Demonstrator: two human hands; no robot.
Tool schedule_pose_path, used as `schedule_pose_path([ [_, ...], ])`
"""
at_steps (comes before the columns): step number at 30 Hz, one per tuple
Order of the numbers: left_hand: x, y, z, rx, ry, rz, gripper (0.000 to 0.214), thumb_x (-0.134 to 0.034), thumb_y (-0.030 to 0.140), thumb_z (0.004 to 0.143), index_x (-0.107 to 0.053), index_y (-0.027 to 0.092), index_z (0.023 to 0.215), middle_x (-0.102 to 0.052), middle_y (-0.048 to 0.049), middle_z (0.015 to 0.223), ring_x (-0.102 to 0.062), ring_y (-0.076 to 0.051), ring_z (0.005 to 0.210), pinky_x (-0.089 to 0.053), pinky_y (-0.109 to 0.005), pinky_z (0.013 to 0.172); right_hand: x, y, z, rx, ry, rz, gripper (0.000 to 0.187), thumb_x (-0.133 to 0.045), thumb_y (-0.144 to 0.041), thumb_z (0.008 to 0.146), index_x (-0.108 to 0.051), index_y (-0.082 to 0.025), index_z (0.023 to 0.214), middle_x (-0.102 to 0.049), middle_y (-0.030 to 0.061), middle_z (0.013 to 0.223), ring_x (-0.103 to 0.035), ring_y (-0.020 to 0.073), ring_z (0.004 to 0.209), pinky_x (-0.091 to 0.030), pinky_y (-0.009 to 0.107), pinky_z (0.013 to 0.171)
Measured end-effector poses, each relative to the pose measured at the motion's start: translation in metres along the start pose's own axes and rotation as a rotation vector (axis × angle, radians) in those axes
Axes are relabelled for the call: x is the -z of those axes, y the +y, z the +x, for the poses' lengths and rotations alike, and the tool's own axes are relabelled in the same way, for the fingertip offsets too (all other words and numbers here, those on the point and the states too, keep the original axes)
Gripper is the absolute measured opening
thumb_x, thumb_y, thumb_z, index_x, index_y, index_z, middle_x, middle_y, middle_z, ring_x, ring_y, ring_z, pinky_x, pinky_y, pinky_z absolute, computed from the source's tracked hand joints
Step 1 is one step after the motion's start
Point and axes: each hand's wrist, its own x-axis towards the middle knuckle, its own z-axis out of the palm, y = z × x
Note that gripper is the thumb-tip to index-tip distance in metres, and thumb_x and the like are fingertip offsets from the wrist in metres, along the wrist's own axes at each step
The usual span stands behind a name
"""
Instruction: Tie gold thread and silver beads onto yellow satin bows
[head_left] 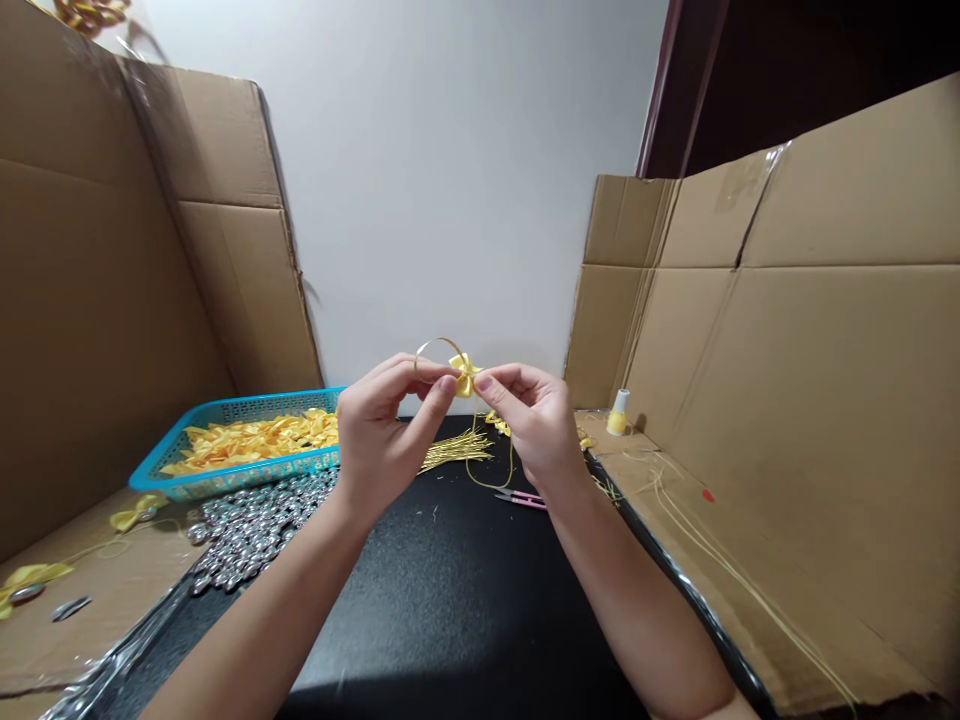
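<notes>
A small yellow ribbon bow [463, 384] is held up between my two hands, above the black table. My left hand [390, 420] pinches its left side between thumb and fingers, and a thin gold ribbon loop [442, 342] arches over those fingertips. Thumb and forefinger of my right hand [529, 415] are pressed together at the bow's right side. Below the bow hangs a thin yellow cord [491, 486] in a loose curve. Whether the right fingertips grip the bow itself or the cord at its middle is hard to make out.
A blue basket [169, 440] of yellow ribbon pieces stands at the left, with many silver beads [259, 525] before it. Gold twist ties [454, 450] and pink-handled snips [521, 497] lie behind my hands. A small bottle [618, 413] stands right. Cardboard walls [810, 400] flank the table.
</notes>
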Motion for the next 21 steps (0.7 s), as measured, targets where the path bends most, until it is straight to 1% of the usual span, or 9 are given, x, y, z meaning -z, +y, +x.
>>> schedule_pose_path([
  [6,-0.001,0.002,0.003,-0.08,0.056,0.04,0.012,-0.063,0.022,0.087,-0.065,0.02,0.075,-0.064,-0.0015,0.078,-0.058,-0.012,0.071,-0.047,-0.027,0.064,-0.002,0.003,-0.002,0.015,-0.011,0.018,0.011,-0.074,-0.03,0.071,-0.069,-0.021,0.071,-0.07,0.0008,0.07,-0.064,0.0125,0.068,-0.055,0.03,0.073],
  [10,-0.001,-0.001,0.003,-0.041,0.068,0.012,0.014,-0.064,0.024,0.087,-0.062,0.02,0.074,-0.063,-0.0004,0.075,-0.057,-0.011,0.068,-0.047,-0.026,0.063,-0.004,0.004,-0.003,0.021,-0.006,-0.007,0.01,-0.072,-0.03,0.072,-0.069,-0.02,0.071,-0.07,0.0012,0.07,-0.064,0.0122,0.067,-0.054,0.03,0.07],
  [15,0.0,-0.004,0.002,0.027,0.118,0.067,0.019,-0.065,0.032,0.086,-0.06,0.02,0.072,-0.061,0.0012,0.066,-0.054,-0.011,0.06,-0.045,-0.026,0.057,-0.007,0.002,-0.007,0.044,0.033,-0.074,0.012,-0.071,-0.031,0.074,-0.068,-0.02,0.072,-0.068,0.0009,0.066,-0.059,0.0121,0.063,-0.051,0.029,0.063],
  [21,0.001,-0.005,0.002,0.027,0.118,0.127,0.023,-0.063,0.034,0.087,-0.058,0.02,0.07,-0.059,0.0018,0.063,-0.052,-0.01,0.058,-0.042,-0.025,0.055,-0.012,0.0,-0.012,0.102,0.076,-0.18,0.013,-0.068,-0.032,0.077,-0.068,-0.02,0.072,-0.066,0.0007,0.063,-0.055,0.0116,0.058,-0.046,0.028,0.056],
])
